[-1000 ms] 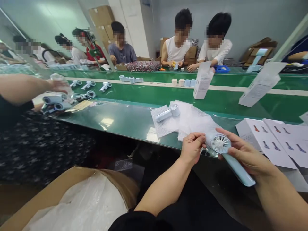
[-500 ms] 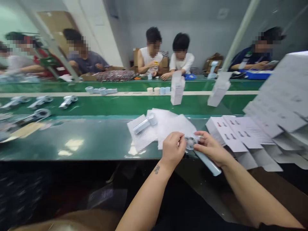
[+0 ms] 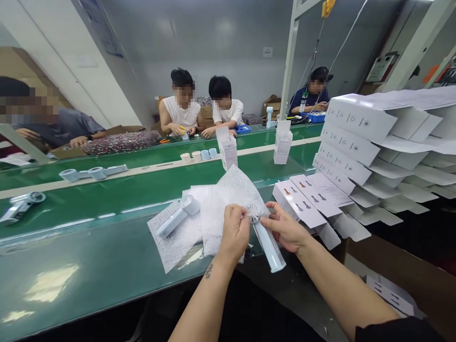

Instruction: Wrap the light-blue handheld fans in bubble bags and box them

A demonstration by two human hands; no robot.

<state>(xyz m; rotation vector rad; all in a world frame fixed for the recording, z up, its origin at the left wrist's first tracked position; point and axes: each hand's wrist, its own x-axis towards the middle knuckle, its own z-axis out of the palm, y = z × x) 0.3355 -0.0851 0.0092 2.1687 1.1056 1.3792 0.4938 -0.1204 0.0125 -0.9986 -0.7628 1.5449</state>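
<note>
A light-blue handheld fan (image 3: 270, 247) slants over the table's front edge, its handle pointing down and towards me. My right hand (image 3: 288, 230) grips it near the head, thumb on the front side. Beside the fan's head, my left hand (image 3: 233, 232) has its fingers pinched at the edge of a clear bubble-wrap bag (image 3: 240, 183). The bag rises behind the head and partly covers it; how far the head is inside, I cannot tell. To the left, another light-blue fan (image 3: 173, 221) lies on a flat bubble-wrap bag (image 3: 167, 251), with more bags beside it.
White printed boxes (image 3: 302, 194) lie to the right, below a tall stack of open-flapped boxes (image 3: 352, 128). Two white cartons (image 3: 283, 147) stand on the green conveyor (image 3: 149, 185), near small cups and fan parts (image 3: 96, 173). Co-workers sit across the line.
My view has swung right, bringing the box stack in. The bubble-wrap bag now stands up behind the fan's head. Both hands have stayed at the fan.
</note>
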